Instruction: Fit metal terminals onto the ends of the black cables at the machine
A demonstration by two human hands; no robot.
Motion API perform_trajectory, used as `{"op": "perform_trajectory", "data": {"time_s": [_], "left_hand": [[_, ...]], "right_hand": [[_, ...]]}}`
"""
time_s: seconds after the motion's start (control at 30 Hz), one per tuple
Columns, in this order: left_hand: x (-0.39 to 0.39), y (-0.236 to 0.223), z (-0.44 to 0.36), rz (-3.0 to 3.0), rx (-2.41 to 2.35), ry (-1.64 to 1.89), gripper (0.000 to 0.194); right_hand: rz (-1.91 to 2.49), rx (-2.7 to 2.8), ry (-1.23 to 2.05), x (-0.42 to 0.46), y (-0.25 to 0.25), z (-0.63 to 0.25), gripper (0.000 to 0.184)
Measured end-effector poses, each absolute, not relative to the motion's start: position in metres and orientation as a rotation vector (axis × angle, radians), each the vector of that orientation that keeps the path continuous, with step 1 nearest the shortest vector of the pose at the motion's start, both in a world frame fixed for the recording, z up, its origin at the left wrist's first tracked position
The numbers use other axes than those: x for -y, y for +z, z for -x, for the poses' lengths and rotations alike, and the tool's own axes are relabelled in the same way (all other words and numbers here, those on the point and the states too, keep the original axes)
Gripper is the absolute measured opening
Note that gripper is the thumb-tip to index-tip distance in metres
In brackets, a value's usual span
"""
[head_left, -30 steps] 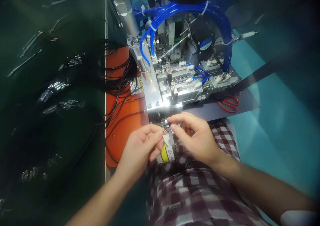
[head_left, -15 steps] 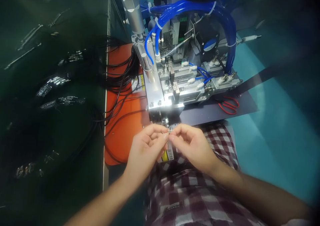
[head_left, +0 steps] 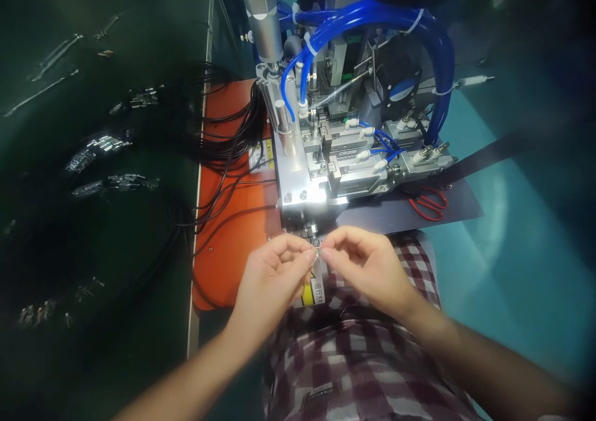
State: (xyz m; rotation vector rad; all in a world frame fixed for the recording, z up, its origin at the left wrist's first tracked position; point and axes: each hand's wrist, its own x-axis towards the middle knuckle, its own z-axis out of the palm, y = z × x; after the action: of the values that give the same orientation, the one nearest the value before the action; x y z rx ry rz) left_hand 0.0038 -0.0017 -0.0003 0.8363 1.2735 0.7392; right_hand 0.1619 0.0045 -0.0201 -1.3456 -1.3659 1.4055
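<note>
While close, hands (head_left: pixel 274 272) (head_left: pixel 367 262) near machine's edge (head_left: pixel 307 203)

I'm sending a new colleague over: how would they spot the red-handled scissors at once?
Find the metal machine under the arching blue tubes. On the dark plate along its right edge lie the scissors, their red looped handles unlike the silver metalwork beside them.
</note>
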Motion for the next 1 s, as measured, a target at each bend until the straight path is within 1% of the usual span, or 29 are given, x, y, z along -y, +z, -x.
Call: {"op": "perform_trajectory", "data": {"time_s": [0.1,0.33,0.53,0.8,1.0], "left_hand": [[0.0,-0.001,-0.002,-0.801,-1.219,0.723,0.018],[-0.003,-0.004,0.004,-0.678,-1.154,0.681,0.014],[-0.005,-0.004,0.005,-0.662,-1.175,0.672,0.013],[-0.004,-0.005,0.003,-0.693,-1.203,0.658,0.017],[-0.003,-0.003,0.002,-0.707,-1.201,0.675,0.018]], "right_hand": [[1.359,1.328,1.47,-0.007,-0.025,-0.159,0.009],[1.392,1.351,1.508,-0.01,-0.025,-0.155,0.009],[1.363,1.245,1.568,-0.012,-0.025,-0.155,0.015],[1.383,1.377,1.443,-0.016,-0.022,-0.152,0.008],[1.357,1.208,1.667,-0.015,-0.021,-0.151,0.012]]}}
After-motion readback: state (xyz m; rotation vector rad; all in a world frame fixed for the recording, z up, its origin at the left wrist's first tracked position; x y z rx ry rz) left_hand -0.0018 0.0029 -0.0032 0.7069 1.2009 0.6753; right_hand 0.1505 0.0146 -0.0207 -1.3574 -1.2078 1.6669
